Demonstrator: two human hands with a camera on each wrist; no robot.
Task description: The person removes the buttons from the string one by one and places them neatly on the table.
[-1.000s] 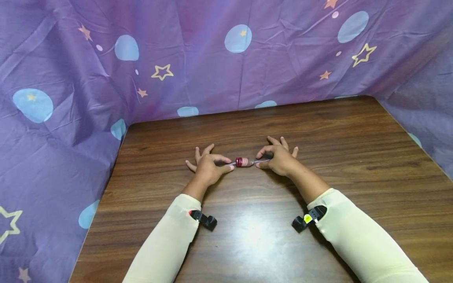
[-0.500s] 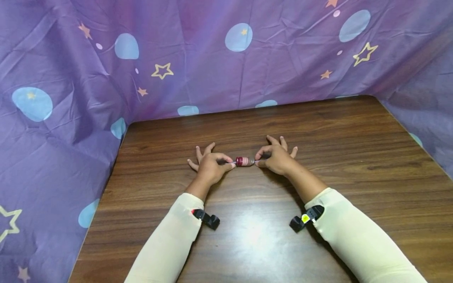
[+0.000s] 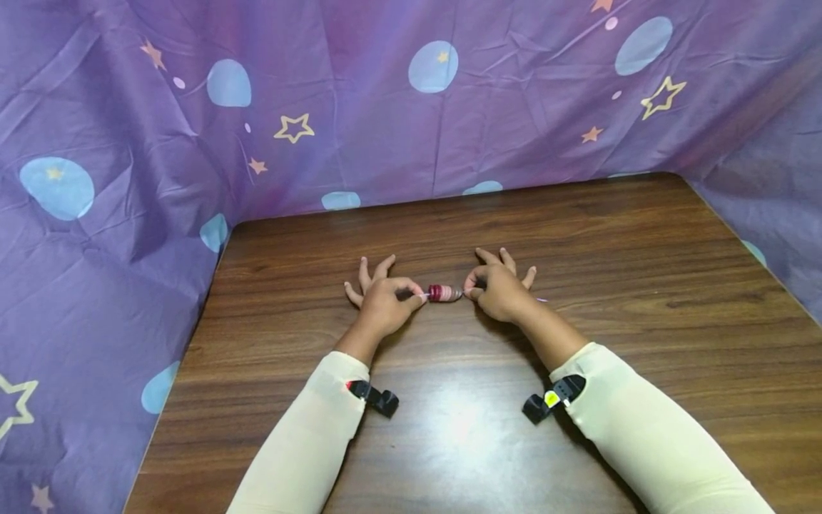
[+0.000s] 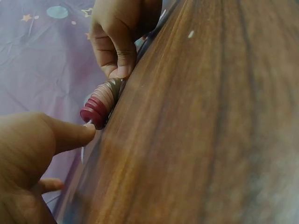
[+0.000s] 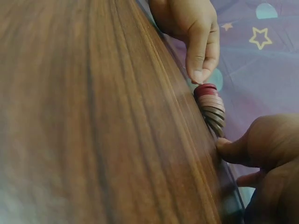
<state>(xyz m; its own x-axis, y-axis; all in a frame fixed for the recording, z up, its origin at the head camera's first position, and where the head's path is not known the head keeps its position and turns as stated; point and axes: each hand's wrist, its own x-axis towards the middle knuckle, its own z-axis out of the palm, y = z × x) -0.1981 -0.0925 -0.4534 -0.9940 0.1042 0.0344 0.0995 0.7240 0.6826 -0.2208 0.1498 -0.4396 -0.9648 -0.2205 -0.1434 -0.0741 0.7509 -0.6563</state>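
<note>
A short row of round discs (image 3: pixel 443 293), dark red at the left, pink in the middle and brownish at the right, lies between the two hands on a thin pale-purple string. My left hand (image 3: pixel 384 305) pinches the string by the red end with thumb and index finger, its other fingers spread. By the brown end, my right hand (image 3: pixel 504 294) pinches the string's other side. In the right wrist view, the brown discs (image 5: pixel 215 115) fan out at a slant. A bit of string (image 3: pixel 542 300) shows beyond the right hand; its middle is hidden.
The brown wood-grain table (image 3: pixel 321 421) stretches around the hands, with a bright glare near its front. A purple curtain (image 3: pixel 366 86) with stars and blue ovals hangs behind and at the sides. Black wrist cameras (image 3: pixel 382 402) sit on the pale sleeves (image 3: pixel 302 435).
My right hand has slid its pinch in toward the brown end, and string now shows beyond that hand. My left hand has shifted slightly right, close to the red end.
</note>
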